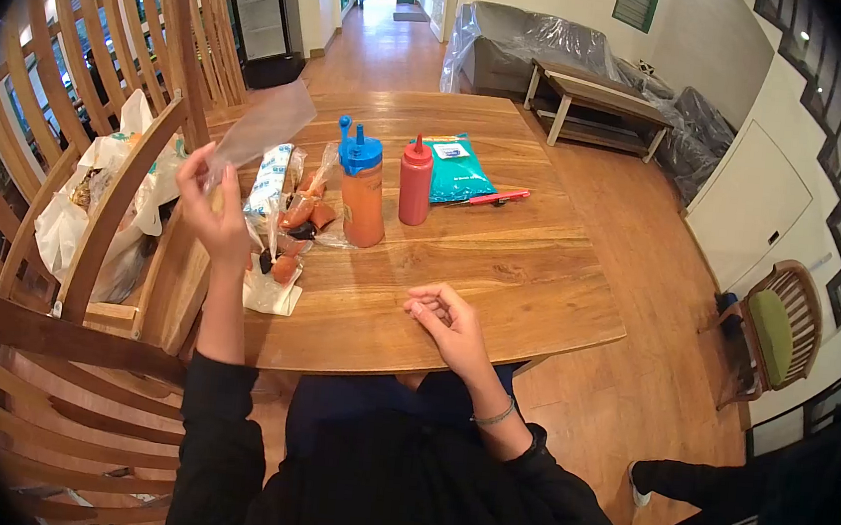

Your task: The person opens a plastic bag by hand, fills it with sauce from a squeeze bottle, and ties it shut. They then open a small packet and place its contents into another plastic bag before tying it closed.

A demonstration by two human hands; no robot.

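My left hand (215, 207) is raised over the left side of the table, fingers pinched on a clear plastic bag (270, 124) that hangs out flat toward the far side. Below it lie small tied plastic packets with red-orange contents (303, 210) and a blue-and-white printed packet (270, 179). Loosely curled, my right hand (447, 327) is at the table's near edge with nothing visible in it. Between and beyond the hands stand an orange squeeze bottle with a blue cap (364, 203) and a red squeeze bottle (414, 184).
Behind the red bottle are a teal packet (463, 171) and a red pen-like item (499, 197) on the wooden table (519, 281). A white plastic bag (95, 214) sits on a wooden chair at left. Another person's leg (700, 497) shows at lower right.
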